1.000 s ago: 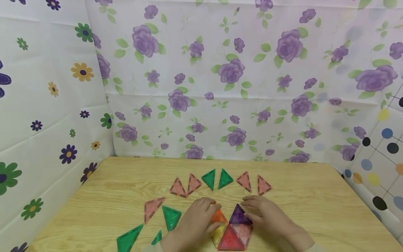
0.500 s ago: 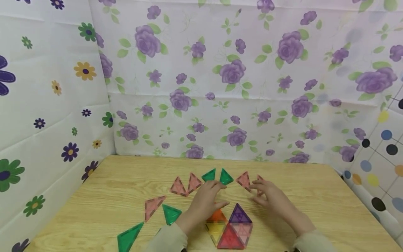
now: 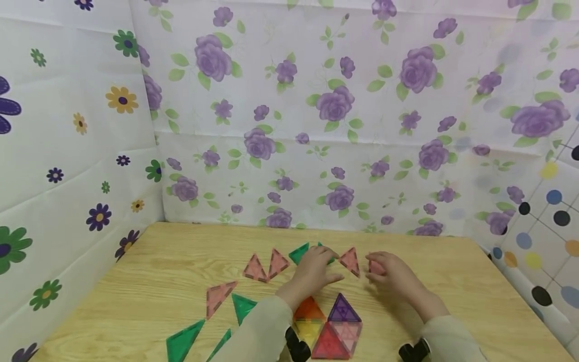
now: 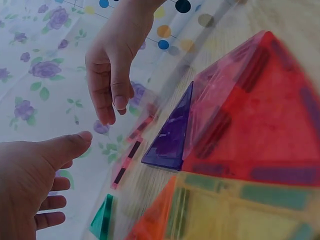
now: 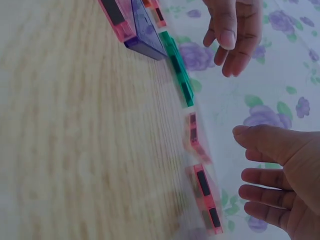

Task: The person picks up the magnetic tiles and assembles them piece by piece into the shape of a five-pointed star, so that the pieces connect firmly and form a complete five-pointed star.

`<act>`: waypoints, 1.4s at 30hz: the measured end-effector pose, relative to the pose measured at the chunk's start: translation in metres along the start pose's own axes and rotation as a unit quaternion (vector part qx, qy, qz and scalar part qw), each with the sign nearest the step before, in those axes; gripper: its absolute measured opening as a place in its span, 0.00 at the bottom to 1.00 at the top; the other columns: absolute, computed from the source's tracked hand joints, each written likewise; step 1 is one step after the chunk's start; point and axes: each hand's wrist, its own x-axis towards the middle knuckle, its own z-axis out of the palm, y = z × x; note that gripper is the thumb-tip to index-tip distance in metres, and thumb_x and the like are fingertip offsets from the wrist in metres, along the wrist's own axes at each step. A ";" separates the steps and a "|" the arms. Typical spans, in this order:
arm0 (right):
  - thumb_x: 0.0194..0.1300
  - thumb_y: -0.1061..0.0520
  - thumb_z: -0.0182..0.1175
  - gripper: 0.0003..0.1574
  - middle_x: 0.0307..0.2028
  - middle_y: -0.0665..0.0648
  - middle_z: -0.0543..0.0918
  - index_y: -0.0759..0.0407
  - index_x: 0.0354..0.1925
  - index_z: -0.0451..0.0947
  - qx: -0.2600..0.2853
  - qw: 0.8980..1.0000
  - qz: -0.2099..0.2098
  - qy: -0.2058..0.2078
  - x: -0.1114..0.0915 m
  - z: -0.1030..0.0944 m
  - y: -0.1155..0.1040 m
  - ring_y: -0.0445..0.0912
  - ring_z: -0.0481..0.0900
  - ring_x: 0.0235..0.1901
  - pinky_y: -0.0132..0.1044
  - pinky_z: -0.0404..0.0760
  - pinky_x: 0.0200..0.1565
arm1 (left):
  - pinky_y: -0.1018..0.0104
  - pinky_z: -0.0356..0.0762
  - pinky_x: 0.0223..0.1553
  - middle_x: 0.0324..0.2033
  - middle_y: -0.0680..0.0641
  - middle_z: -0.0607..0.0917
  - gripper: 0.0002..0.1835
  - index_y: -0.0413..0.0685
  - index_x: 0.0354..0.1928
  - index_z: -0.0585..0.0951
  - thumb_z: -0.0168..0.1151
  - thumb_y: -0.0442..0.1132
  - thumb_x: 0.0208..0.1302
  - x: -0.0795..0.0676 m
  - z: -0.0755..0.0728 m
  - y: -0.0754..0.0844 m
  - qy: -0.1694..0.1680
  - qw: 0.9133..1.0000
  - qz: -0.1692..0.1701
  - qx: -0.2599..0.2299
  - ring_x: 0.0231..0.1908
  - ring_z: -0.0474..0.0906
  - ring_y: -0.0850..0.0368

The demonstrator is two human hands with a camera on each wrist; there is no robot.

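My left hand [image 3: 316,271] hovers over the right one of two green triangle tiles [image 3: 299,254] in the back row, mostly hiding it. Its fingers are loosely extended, and in the left wrist view nothing shows between thumb and fingers. Over the far-right pink triangle tile [image 3: 376,267] is my right hand [image 3: 392,274], fingers relaxed and apart from the tile in the right wrist view. Between the hands lies another pink triangle tile [image 3: 350,262]. Nearer me, orange [image 3: 309,309], yellow [image 3: 308,330], red [image 3: 331,343], pale pink [image 3: 349,334] and purple [image 3: 344,309] tiles form a fan.
Two pink tiles [image 3: 255,268] lie at the back left. A pink tile [image 3: 220,297] and several green tiles [image 3: 184,341] sit on the left of the wooden table [image 3: 135,281]. Floral cloth [image 3: 289,100] hangs behind.
Both hands have left the fan of tiles and moved to the back row, the left over the green pair, the right over the far-right pink tile. The fan's tiles look unmoved.
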 end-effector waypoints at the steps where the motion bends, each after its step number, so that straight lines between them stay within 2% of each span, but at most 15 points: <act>1: 0.58 0.57 0.68 0.27 0.53 0.71 0.79 0.69 0.54 0.77 0.001 1.000 0.004 -0.004 0.001 0.001 0.003 0.67 0.76 0.53 0.61 0.74 0.56 | 0.58 0.72 0.62 0.53 0.52 0.81 0.24 0.53 0.54 0.80 0.67 0.55 0.58 0.003 0.001 0.001 -0.003 1.000 0.001 0.006 0.57 0.75 0.53; 5: 0.58 0.56 0.68 0.29 0.52 0.71 0.79 0.69 0.55 0.76 0.001 0.999 0.027 -0.027 0.001 0.003 0.011 0.66 0.77 0.52 0.59 0.75 0.55 | 0.57 0.71 0.63 0.54 0.51 0.81 0.24 0.51 0.54 0.80 0.67 0.54 0.58 0.012 0.010 0.006 -0.014 1.000 -0.004 0.014 0.58 0.75 0.52; 8: 0.57 0.56 0.69 0.27 0.48 0.68 0.81 0.67 0.53 0.79 -0.013 0.998 0.042 -0.036 0.000 0.006 0.015 0.60 0.80 0.46 0.53 0.80 0.48 | 0.59 0.73 0.60 0.54 0.51 0.81 0.24 0.51 0.54 0.80 0.66 0.55 0.59 0.018 0.020 0.007 -0.025 0.999 -0.008 0.032 0.56 0.76 0.53; 10: 0.57 0.56 0.69 0.19 0.40 0.62 0.83 0.64 0.45 0.81 -0.017 0.998 0.044 -0.041 0.000 0.008 0.017 0.52 0.80 0.37 0.44 0.80 0.39 | 0.61 0.75 0.58 0.53 0.52 0.82 0.24 0.53 0.54 0.80 0.65 0.55 0.60 0.020 0.028 0.006 -0.031 0.998 -0.009 0.052 0.55 0.76 0.54; 12: 0.57 0.55 0.69 0.10 0.31 0.55 0.80 0.59 0.35 0.81 -0.015 0.998 0.041 -0.041 0.000 0.011 0.019 0.44 0.74 0.29 0.36 0.74 0.31 | 0.62 0.75 0.58 0.54 0.52 0.81 0.24 0.54 0.56 0.79 0.65 0.55 0.60 0.021 0.034 0.005 -0.040 0.997 -0.011 0.066 0.56 0.76 0.54; 15: 0.57 0.55 0.69 0.12 0.22 0.50 0.72 0.54 0.25 0.74 -0.008 0.999 0.029 -0.043 0.001 0.014 0.021 0.40 0.64 0.23 0.31 0.64 0.27 | 0.61 0.74 0.59 0.55 0.52 0.81 0.24 0.53 0.57 0.79 0.65 0.55 0.61 0.022 0.041 0.002 -0.047 0.996 -0.009 0.073 0.56 0.76 0.54; 17: 0.56 0.54 0.69 0.14 0.21 0.48 0.71 0.52 0.24 0.73 -0.012 0.999 0.023 -0.039 0.000 0.015 0.021 0.38 0.63 0.23 0.30 0.64 0.26 | 0.59 0.73 0.60 0.57 0.52 0.80 0.24 0.54 0.58 0.78 0.63 0.55 0.62 0.022 0.042 0.002 -0.057 0.996 -0.006 0.070 0.58 0.75 0.54; 22: 0.56 0.54 0.69 0.11 0.25 0.48 0.75 0.52 0.25 0.75 -0.027 0.998 0.026 -0.042 0.000 0.015 0.023 0.38 0.66 0.24 0.30 0.65 0.27 | 0.55 0.69 0.64 0.63 0.54 0.75 0.20 0.61 0.58 0.78 0.56 0.56 0.67 0.022 0.043 0.004 -0.089 0.993 0.013 0.081 0.64 0.70 0.55; 26: 0.57 0.53 0.69 0.08 0.36 0.54 0.83 0.54 0.31 0.80 -0.034 0.998 0.034 -0.045 0.001 0.015 0.023 0.45 0.77 0.32 0.37 0.75 0.34 | 0.54 0.66 0.65 0.64 0.55 0.74 0.19 0.66 0.59 0.78 0.52 0.55 0.70 0.023 0.043 0.005 -0.097 0.990 0.029 0.098 0.65 0.69 0.57; 28: 0.57 0.52 0.69 0.11 0.43 0.59 0.84 0.57 0.36 0.82 -0.037 0.998 0.038 -0.045 0.001 0.014 0.022 0.51 0.81 0.39 0.44 0.79 0.40 | 0.53 0.66 0.66 0.64 0.55 0.75 0.18 0.67 0.59 0.78 0.52 0.55 0.70 0.024 0.043 0.006 -0.094 0.990 0.034 0.098 0.65 0.69 0.57; 31: 0.57 0.51 0.69 0.19 0.48 0.63 0.83 0.61 0.44 0.83 -0.037 0.997 0.046 -0.047 0.001 0.013 0.021 0.57 0.81 0.45 0.50 0.80 0.47 | 0.53 0.66 0.65 0.62 0.55 0.77 0.17 0.67 0.57 0.79 0.54 0.54 0.70 0.026 0.044 0.006 -0.087 0.990 0.041 0.099 0.65 0.70 0.56; 34: 0.57 0.51 0.69 0.22 0.48 0.63 0.83 0.63 0.46 0.83 -0.037 0.997 0.045 -0.048 0.001 0.013 0.021 0.55 0.82 0.44 0.49 0.81 0.47 | 0.53 0.67 0.64 0.61 0.56 0.78 0.16 0.66 0.56 0.80 0.55 0.54 0.69 0.027 0.043 0.007 -0.081 0.991 0.046 0.101 0.64 0.71 0.57; 38: 0.57 0.53 0.69 0.17 0.46 0.60 0.84 0.61 0.42 0.83 -0.031 0.998 0.040 -0.047 0.003 0.013 0.020 0.49 0.82 0.39 0.43 0.81 0.41 | 0.52 0.67 0.64 0.59 0.57 0.79 0.16 0.66 0.56 0.80 0.56 0.53 0.68 0.029 0.043 0.009 -0.081 0.990 0.053 0.106 0.63 0.71 0.57; 42: 0.59 0.55 0.68 0.15 0.47 0.61 0.84 0.62 0.43 0.83 -0.024 0.998 0.034 -0.047 0.003 0.013 0.019 0.51 0.83 0.41 0.45 0.82 0.44 | 0.51 0.66 0.65 0.60 0.57 0.79 0.17 0.66 0.57 0.79 0.56 0.53 0.68 0.030 0.045 0.011 -0.087 0.988 0.062 0.112 0.64 0.71 0.56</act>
